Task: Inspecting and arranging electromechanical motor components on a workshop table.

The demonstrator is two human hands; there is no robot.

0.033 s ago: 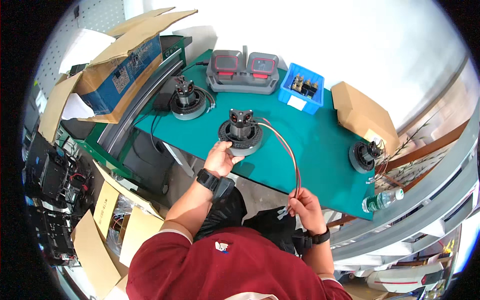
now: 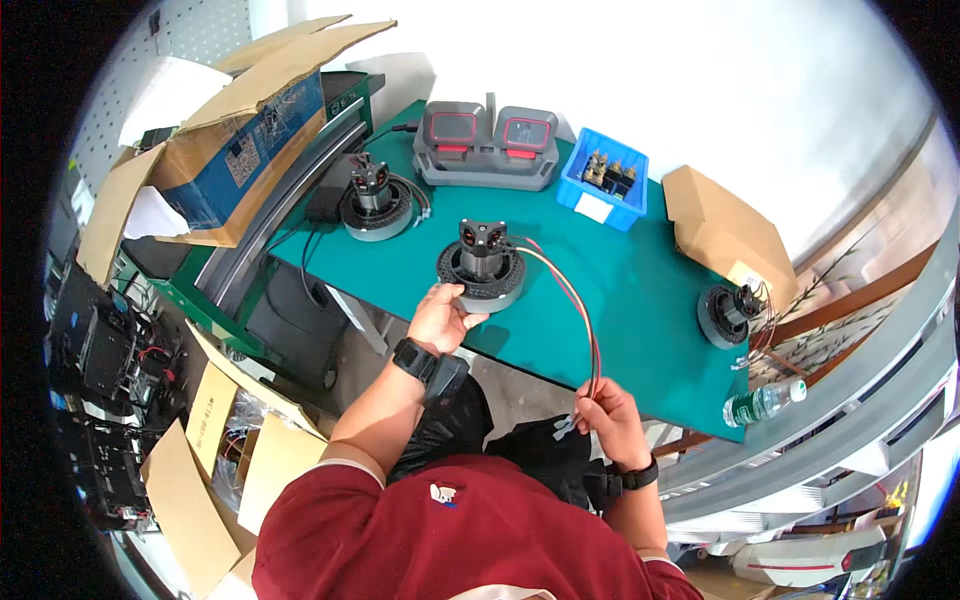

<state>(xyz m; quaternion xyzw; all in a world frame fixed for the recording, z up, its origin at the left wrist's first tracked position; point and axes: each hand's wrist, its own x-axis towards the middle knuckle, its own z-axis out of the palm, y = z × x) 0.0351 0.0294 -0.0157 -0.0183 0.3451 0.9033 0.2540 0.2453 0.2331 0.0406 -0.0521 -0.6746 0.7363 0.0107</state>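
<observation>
The green bench runs across in front of me, with an open cardboard box at its far left, a grey two-pad console at the back and a blue parts bin beside it. Nearest me, close to the front edge, sits the round motor unit on its grey base; my left hand is curled around the near rim of that base, thumb on top, gripping it. From the motor's top a pair of red and dark wires arcs to the right and down off the bench into my right hand, which is closed around their loose ends, below the edge and well apart from the motor. I judge the risk to be in those wires: a pull from my right hand could strain them at the motor, or drag the unit off the edge if my left grip slackens
</observation>
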